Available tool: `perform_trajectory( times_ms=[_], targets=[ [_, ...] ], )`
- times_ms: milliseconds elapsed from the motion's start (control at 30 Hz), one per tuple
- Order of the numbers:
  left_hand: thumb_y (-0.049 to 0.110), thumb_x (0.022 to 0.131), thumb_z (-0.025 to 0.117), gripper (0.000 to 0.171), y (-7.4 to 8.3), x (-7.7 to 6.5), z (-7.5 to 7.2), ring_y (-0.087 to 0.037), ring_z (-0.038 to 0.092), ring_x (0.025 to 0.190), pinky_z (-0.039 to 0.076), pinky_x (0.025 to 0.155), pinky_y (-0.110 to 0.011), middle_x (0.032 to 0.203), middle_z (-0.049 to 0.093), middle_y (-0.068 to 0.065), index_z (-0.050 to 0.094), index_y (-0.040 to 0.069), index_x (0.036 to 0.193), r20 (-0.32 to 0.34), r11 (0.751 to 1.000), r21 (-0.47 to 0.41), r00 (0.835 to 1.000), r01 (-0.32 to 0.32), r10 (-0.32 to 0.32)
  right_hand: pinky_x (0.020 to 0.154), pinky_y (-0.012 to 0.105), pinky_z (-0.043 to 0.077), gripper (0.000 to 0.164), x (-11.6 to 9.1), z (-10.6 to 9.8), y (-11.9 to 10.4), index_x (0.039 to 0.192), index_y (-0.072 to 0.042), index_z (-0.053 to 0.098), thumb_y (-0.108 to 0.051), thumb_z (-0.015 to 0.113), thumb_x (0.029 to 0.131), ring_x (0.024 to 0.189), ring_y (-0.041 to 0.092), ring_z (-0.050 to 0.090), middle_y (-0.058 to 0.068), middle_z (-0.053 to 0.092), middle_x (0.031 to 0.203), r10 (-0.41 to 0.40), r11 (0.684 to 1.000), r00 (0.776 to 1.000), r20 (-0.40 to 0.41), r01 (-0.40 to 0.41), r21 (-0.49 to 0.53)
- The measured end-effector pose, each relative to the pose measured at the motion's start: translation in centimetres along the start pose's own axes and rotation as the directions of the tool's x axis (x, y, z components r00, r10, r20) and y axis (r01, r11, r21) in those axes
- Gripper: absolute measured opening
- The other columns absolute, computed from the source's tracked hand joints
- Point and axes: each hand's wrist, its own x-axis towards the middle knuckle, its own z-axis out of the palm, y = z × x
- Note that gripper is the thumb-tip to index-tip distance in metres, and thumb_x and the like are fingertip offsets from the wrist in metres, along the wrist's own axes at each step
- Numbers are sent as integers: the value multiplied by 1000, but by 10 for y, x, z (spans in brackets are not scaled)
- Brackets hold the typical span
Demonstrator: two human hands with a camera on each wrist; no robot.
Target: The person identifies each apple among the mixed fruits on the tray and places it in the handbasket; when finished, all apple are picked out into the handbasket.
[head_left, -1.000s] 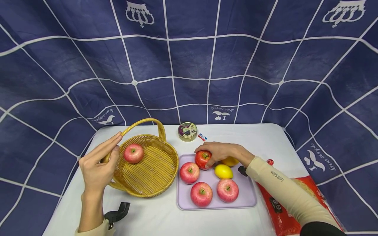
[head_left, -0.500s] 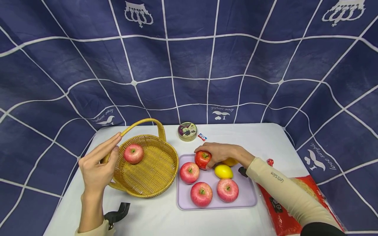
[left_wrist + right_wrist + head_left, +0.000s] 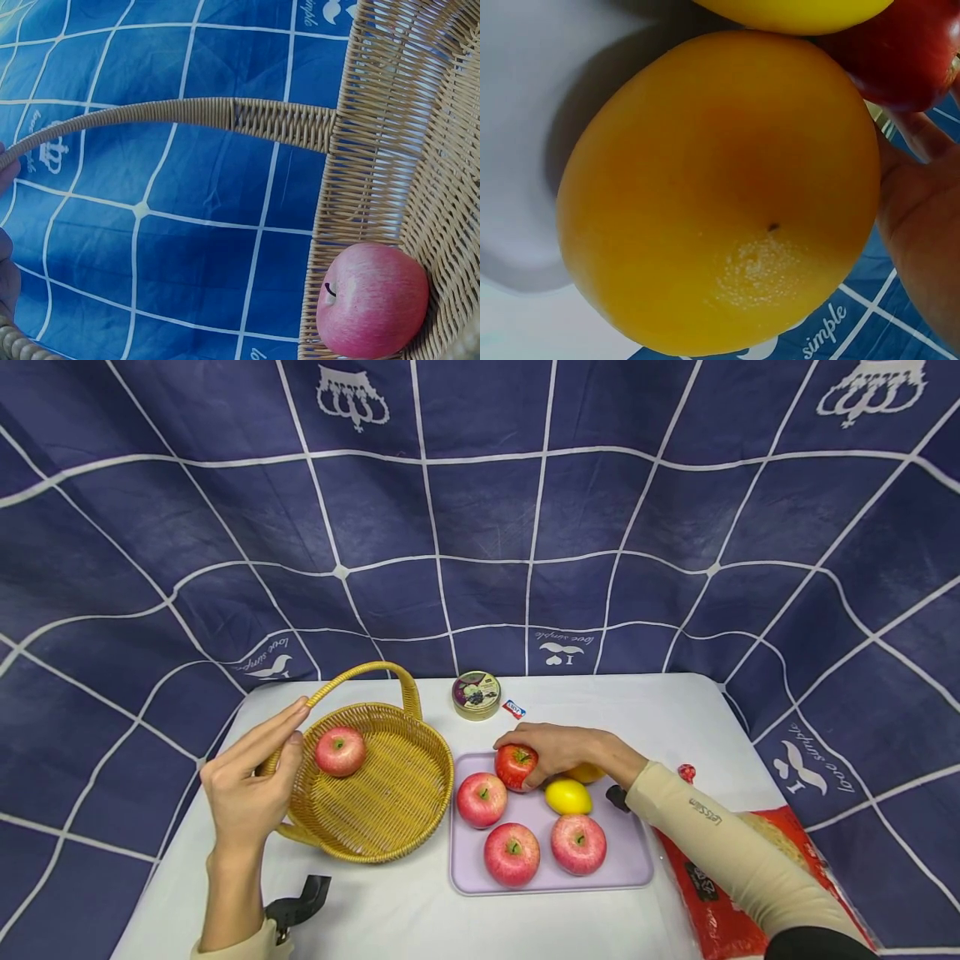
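Note:
The wicker basket (image 3: 367, 810) stands on the left, with one pink apple (image 3: 340, 751) inside against its wall. My left hand (image 3: 251, 777) holds the basket's arched handle (image 3: 202, 111) between fingers and thumb. On the right, my right hand (image 3: 558, 750) grips a red apple (image 3: 514, 766) at the back of the lilac tray (image 3: 551, 883), fingers over its far side and thumb at its near side. Beside that hand sit a yellow lemon (image 3: 568, 796) and an orange-yellow fruit (image 3: 720, 195), which the hand partly covers in the head view. Several pink apples (image 3: 512, 854) share the tray.
Behind the tray are a round tin (image 3: 476, 695) and a small red-and-blue packet (image 3: 513, 708). A red plastic bag (image 3: 720, 910) lies under the right forearm, with a small red wrapped piece (image 3: 686, 772) near it. A blue checked curtain (image 3: 480, 527) surrounds the white table (image 3: 390, 910).

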Motion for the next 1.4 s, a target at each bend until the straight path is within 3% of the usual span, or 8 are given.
perform_trajectory(
  times_ms=[533, 900, 1100, 1400],
  targets=[
    [-10, 83, 65, 20, -3, -1, -1, -16, 73, 105, 54, 97, -23, 107, 74, -22, 76, -10, 101, 0, 1000, -6, 1000, -1, 1, 94, 30, 51, 74, -4, 2, -1, 143, -30, 49, -24, 85, 78, 111, 13, 54, -11, 52, 127, 21, 998, 998, -50, -18, 60],
    [-10, 84, 65, 21, -7, -3, -2, -16, 72, 105, 54, 97, -23, 108, 74, -21, 76, -9, 101, 6, 1000, 0, 1000, -3, 3, 88, 27, 51, 69, -5, 1, -3, 134, -37, 51, -33, 83, 73, 105, 8, 54, -10, 52, 123, -62, 991, 987, -151, 42, -129],
    [-10, 84, 65, 20, -7, -3, -2, -18, 72, 105, 54, 97, -23, 109, 74, -21, 76, -10, 101, 10, 1000, -7, 1000, 0, 0, 87, 28, 52, 72, -5, 1, -2, 136, -35, 53, -32, 83, 71, 104, 10, 54, -8, 51, 120, -89, 990, 977, -192, 65, -128],
    [-11, 83, 65, 21, -3, -1, -1, -19, 73, 105, 54, 97, -24, 108, 74, -21, 76, -10, 101, 6, 1000, -12, 1000, 0, 0, 89, 26, 52, 73, -4, 1, -5, 137, -45, 51, -37, 82, 71, 107, 8, 52, -11, 49, 124, -109, 990, 963, -247, 81, -120]
  ],
)
